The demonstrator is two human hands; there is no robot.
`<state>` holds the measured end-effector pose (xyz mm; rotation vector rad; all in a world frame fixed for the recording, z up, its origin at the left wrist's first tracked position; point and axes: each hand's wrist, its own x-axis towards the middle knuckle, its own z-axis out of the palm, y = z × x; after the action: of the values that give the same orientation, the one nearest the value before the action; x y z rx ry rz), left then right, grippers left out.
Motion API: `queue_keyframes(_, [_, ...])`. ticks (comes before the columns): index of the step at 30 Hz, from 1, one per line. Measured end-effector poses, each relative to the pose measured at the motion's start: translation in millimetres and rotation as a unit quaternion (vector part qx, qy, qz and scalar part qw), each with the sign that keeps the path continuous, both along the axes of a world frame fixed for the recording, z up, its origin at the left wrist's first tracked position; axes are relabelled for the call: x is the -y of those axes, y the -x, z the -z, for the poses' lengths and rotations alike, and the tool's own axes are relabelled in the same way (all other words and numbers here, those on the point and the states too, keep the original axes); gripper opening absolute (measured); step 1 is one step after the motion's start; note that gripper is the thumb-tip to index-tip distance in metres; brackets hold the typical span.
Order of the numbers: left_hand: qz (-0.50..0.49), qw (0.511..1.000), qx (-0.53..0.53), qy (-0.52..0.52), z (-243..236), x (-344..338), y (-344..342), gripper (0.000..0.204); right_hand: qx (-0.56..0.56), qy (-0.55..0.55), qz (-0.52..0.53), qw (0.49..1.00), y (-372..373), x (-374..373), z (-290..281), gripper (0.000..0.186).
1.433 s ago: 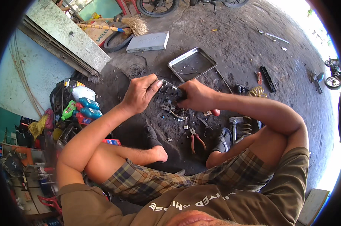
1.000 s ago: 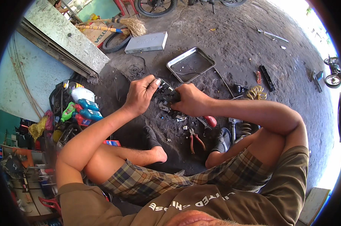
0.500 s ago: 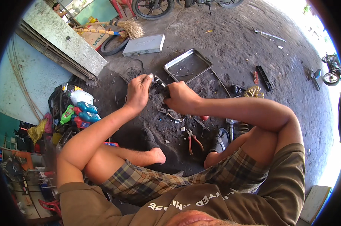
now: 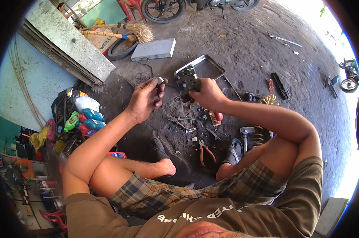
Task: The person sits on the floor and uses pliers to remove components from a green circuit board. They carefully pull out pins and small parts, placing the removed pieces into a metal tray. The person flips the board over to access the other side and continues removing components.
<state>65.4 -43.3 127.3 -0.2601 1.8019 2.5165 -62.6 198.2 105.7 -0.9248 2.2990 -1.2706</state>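
Observation:
My left hand [image 4: 144,100] pinches a small whitish piece [image 4: 160,80] between thumb and fingertips, its other fingers loosely curled. To its right, my right hand [image 4: 209,95] is closed on a dark flat metal part with holes [image 4: 186,75], tilted up above the near left corner of a shallow metal tray [image 4: 224,73]. The two hands are apart. On the ground below them lie grey pliers [image 4: 181,122], a pair of pliers with red-orange handles [image 4: 206,154], a red round thing [image 4: 218,116] and several small loose bits. What kind of part I hold is unclear.
A hammer [image 4: 245,137] and a coil spring [image 4: 259,137] lie by my right foot. Bottles [image 4: 93,114] crowd the left side. Beyond the tray are a grey box [image 4: 153,49], a broom [image 4: 140,31] and a motorcycle [image 4: 163,10]. A coiled yellowish hose [image 4: 269,99] lies right.
My hands have moved apart from where they worked close together. The right hand has shifted right with the metal part, now tilted up; the left hand now shows a small whitish piece at its fingertips.

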Motion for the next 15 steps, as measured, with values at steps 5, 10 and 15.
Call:
queue_keyframes(5, [0.002,0.998,-0.027,-0.049,-8.6,5.2,-0.2,0.033,-0.007,-0.017,0.011,1.0,8.4,-1.1,20.9,0.037])
queue_keyframes(10, [0.008,0.995,-0.092,0.025,-17.8,5.5,-3.1,0.027,0.015,0.025,-0.014,0.999,9.2,0.9,38.8,0.038])
queue_keyframes(15, [-0.015,0.991,-0.121,0.064,-21.8,1.9,-6.3,0.029,0.03,0.033,-0.033,0.998,10.7,-0.4,37.8,0.036])
